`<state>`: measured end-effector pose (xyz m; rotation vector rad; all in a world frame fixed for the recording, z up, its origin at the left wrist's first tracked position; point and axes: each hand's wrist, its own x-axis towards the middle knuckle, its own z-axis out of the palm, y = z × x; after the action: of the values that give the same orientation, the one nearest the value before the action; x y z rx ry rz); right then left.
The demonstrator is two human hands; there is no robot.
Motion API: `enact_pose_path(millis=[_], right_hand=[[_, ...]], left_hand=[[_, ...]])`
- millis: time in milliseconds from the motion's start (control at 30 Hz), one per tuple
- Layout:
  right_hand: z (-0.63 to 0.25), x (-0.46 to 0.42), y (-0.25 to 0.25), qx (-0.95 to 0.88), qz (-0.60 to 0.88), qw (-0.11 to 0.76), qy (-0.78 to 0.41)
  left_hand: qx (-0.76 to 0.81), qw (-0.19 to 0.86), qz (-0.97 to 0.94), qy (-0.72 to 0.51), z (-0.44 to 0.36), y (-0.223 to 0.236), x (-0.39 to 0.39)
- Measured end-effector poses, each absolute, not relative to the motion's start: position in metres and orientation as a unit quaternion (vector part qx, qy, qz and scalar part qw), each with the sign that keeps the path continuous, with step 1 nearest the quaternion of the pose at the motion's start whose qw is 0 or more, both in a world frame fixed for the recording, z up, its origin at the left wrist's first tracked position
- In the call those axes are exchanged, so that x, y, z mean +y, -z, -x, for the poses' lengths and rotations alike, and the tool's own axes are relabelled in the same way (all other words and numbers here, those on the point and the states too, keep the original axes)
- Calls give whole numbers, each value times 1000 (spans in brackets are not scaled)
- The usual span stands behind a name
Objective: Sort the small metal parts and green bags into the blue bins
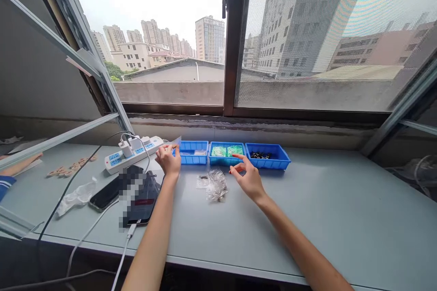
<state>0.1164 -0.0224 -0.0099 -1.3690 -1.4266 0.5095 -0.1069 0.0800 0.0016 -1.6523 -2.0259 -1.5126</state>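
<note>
Head view: I see the left hand [170, 163] pinching a clear plastic piece [179, 140] by the left blue bin [194, 159]; it should be light, limp, slippery, best gripped by an edge. Clear packets [217, 186] lie on the bench [198, 232]; the right hand's [248, 178] grip is released, fingers parted.

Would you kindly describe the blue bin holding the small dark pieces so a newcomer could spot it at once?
Below the window, a row of three blue bins stands on the grey table. Take the rightmost bin, just beyond the right hand. Its heap of small dark pieces sets it apart from the middle bin with green packets.
</note>
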Motion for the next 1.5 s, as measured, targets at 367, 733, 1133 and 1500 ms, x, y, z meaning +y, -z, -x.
enact_pose_path(millis=[367,733,1133,1500], right_hand=[[-115,-20,19,-619,611,455,-192],[-109,-28,13,-683,627,339,-160],[-105,-34,11,-792,546,251,-109],[-105,-32,11,-775,574,219,-146]], left_hand=[[-677,62,571,460,103,7,87],[-713,62,583,384,94,-2,79],[-616,111,648,435,74,-9,70],[-308,80,909,268,21,7,33]])
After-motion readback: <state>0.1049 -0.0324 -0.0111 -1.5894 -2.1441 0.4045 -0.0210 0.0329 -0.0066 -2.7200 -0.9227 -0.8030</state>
